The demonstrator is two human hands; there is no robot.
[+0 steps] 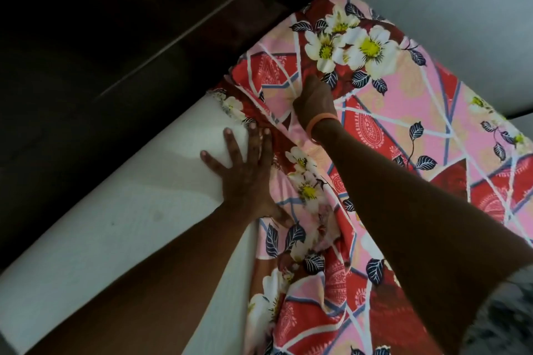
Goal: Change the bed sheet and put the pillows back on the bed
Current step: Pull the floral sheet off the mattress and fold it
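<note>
A pink and red bed sheet (pixel 403 130) with white flowers and dark leaves lies bunched over the right part of a white mattress (pixel 121 228). My left hand (pixel 245 179) lies flat with spread fingers, partly on the bare mattress and partly on the sheet's edge. Farther up, my right hand (pixel 314 101) is closed on a fold of the sheet; an orange band circles its wrist. No pillows are in view.
A dark wooden bed frame or headboard (pixel 115 37) runs along the mattress's far left side. A pale grey wall or surface (pixel 461 8) fills the top right. Patterned floor shows at the bottom right corner (pixel 507 320).
</note>
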